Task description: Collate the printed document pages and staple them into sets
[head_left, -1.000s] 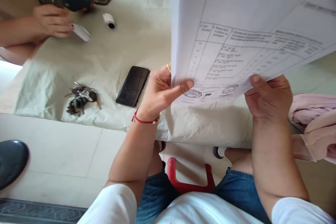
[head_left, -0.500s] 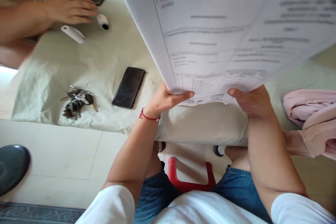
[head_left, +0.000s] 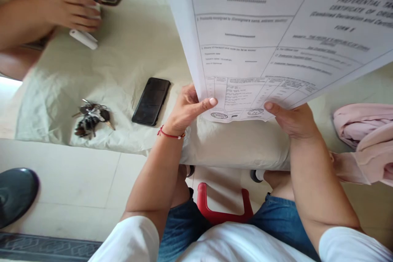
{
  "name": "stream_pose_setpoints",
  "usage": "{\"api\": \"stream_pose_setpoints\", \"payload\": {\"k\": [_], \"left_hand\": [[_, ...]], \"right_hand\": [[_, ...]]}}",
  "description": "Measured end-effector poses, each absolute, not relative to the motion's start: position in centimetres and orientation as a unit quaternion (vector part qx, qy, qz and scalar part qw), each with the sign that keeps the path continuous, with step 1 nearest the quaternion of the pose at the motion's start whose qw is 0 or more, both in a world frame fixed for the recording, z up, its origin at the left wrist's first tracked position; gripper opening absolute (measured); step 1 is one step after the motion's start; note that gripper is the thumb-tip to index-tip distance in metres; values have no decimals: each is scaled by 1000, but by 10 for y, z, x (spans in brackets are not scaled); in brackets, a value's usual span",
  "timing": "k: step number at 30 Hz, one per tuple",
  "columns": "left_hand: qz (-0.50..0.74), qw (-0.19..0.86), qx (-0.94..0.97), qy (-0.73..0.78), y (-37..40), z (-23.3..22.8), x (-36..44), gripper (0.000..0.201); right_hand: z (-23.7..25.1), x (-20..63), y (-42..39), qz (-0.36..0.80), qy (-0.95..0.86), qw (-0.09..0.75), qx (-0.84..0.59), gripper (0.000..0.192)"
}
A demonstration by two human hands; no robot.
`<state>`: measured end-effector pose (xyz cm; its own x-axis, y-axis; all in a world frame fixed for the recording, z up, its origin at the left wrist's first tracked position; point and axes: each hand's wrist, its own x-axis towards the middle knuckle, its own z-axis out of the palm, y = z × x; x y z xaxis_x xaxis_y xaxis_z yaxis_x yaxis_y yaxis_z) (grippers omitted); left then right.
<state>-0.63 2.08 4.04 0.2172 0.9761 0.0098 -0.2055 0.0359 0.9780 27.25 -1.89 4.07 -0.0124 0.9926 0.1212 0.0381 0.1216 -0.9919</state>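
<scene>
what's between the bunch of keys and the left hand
A dark smartphone lies between the keys and the left hand, as the head view shows.

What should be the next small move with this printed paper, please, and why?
Perhaps lower the printed paper a little: the left grip and right grip hold it near its bottom edge, above the cloth, and its top runs beyond the picture.
</scene>
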Motion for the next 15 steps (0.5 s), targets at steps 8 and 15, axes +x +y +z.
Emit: {"api": "stream_pose_setpoints", "payload": {"k": [8,15], "left_hand": [[454,609,542,360,17,48,-7,66],[420,570,591,387,12,49,3,49]], "right_hand": [[34,287,-22,459,-541,516,-480,55],[40,279,-21,456,-551,501,-487,53]]}}
